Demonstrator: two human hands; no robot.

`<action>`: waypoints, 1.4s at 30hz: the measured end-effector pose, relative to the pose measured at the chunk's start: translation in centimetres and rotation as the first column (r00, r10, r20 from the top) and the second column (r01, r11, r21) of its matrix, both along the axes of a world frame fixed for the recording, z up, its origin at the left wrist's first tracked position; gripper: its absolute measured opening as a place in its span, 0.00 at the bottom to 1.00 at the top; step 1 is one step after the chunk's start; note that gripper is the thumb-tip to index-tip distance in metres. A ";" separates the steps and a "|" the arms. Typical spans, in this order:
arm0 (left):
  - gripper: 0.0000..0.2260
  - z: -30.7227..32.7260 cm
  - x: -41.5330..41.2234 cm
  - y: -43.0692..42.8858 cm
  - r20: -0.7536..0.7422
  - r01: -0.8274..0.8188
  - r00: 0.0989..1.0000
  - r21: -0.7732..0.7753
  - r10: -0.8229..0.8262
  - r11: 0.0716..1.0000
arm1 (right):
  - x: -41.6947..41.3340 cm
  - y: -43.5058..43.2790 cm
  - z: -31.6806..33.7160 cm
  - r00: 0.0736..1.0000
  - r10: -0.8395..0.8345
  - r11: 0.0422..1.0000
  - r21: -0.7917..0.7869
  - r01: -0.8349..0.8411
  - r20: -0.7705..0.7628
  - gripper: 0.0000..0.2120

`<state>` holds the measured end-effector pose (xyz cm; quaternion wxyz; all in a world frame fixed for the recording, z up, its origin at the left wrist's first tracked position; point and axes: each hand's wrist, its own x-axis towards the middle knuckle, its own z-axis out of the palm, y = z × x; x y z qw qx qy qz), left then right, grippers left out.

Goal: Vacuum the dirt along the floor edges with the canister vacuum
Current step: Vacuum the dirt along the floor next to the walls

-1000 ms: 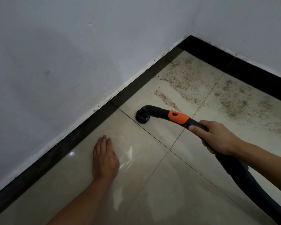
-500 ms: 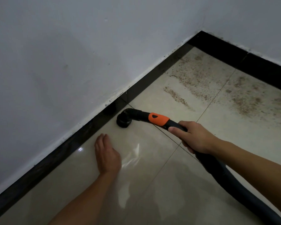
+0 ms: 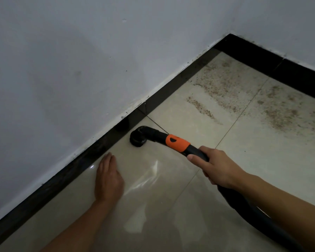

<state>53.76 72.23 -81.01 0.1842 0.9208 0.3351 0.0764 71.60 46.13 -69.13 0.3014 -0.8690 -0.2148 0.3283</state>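
Observation:
My right hand (image 3: 217, 167) grips the black vacuum handle just behind its orange collar (image 3: 177, 143). The round black nozzle (image 3: 138, 138) sits on the beige tile, close to the black skirting (image 3: 102, 144) along the left wall. The dark hose (image 3: 258, 219) runs back under my right forearm to the lower right. My left hand (image 3: 107, 179) lies flat on the floor with straight fingers, just left of and nearer than the nozzle. Brown dirt (image 3: 225, 91) is scattered over the tiles toward the far corner, with a separate streak (image 3: 201, 108) nearer the nozzle.
White walls meet at a corner (image 3: 229, 34) at the upper right, with black skirting (image 3: 289, 73) running along the far wall too. The tiles around my left hand are glossy and show reflections. The canister itself is out of view.
The nozzle has moved left from the middle of the tile to the skirting, leaving the dirt streak behind. My left hand has stayed flat on the floor.

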 end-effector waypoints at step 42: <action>0.19 -1.7 15.1 -11.1 0.001 0.230 0.973 0.058 -0.231 0.971 | 11.1 -14.6 0.2 0.751 -0.659 0.751 0.008 0.660 -0.044 0.23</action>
